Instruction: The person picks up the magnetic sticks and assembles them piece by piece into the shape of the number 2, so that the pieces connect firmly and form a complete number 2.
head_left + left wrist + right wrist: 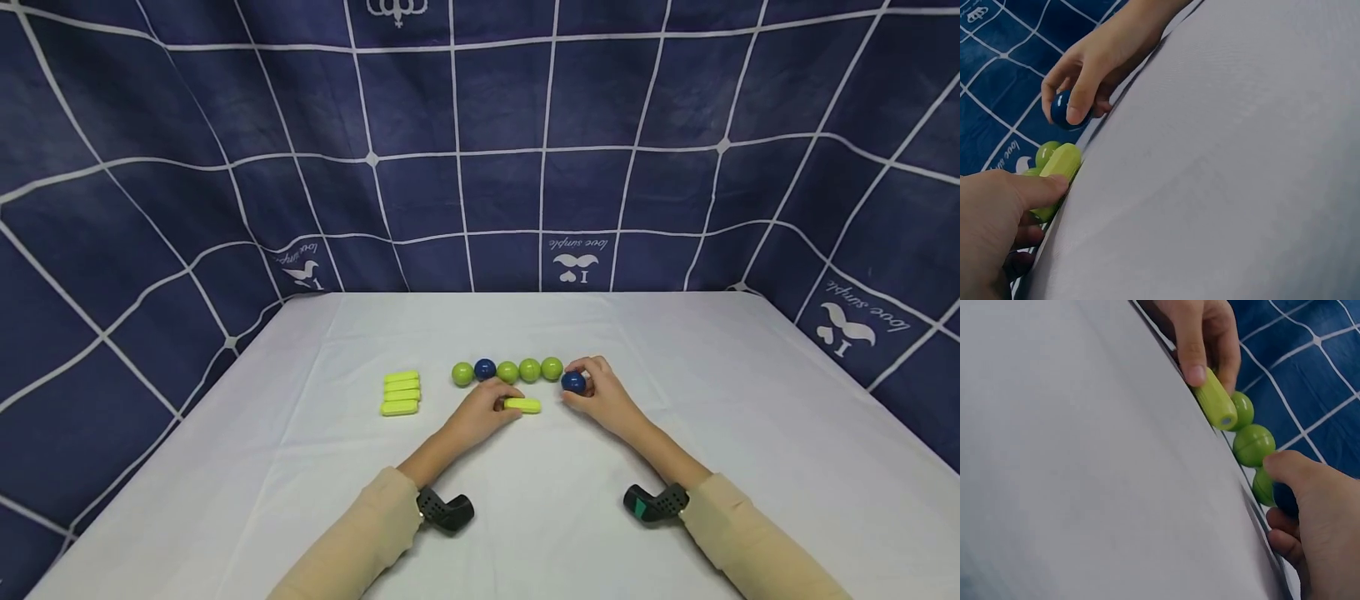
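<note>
My left hand pinches a yellow-green toy rod between thumb and fingers, close in front of a row of balls. A small grey disc shows at the end of this rod in the right wrist view. To the right, my right hand holds a dark blue ball in its fingertips, beside the row's right end. In that row are a green ball at the left, another blue ball, then three green balls. The left fingers are partly hidden behind the thumb in the left wrist view.
Several more yellow-green rods lie side by side left of the balls. All of it rests on a white-covered table. Behind and at the sides hangs a navy cloth with white lines. Each wrist wears a black band.
</note>
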The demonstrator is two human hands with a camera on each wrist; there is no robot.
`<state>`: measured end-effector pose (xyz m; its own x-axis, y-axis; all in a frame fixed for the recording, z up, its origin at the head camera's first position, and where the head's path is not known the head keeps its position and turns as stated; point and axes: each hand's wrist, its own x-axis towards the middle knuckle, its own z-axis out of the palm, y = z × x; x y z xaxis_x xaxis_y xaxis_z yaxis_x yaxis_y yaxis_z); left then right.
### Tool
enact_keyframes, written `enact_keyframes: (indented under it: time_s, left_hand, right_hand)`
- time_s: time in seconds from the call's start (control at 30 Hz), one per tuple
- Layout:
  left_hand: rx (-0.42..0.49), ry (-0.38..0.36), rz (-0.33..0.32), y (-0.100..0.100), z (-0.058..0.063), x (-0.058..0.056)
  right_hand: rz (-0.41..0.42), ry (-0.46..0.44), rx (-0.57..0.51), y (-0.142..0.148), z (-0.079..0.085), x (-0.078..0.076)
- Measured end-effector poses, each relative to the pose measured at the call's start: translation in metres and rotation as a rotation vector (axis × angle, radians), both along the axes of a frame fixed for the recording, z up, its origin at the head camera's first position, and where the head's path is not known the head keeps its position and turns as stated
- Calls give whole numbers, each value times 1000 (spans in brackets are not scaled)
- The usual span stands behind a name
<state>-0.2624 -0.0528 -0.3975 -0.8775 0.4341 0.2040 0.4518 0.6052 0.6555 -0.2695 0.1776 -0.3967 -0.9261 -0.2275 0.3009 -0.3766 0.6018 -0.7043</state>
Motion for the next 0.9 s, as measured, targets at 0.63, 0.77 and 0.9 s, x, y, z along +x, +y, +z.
enact_keyframes:
  time_s: [0.63, 0.77, 0.9]
  left_hand:
    - [86, -28, 64, -3, 1, 0]
    - [77, -18, 50, -3, 1, 0]
    - [75, 1, 28, -4, 4, 1]
  right_hand:
    - [141, -20, 79, -16, 0, 9]
    - [141, 15, 101, -16, -2, 9]
    - [146, 60, 130, -16, -1, 9]
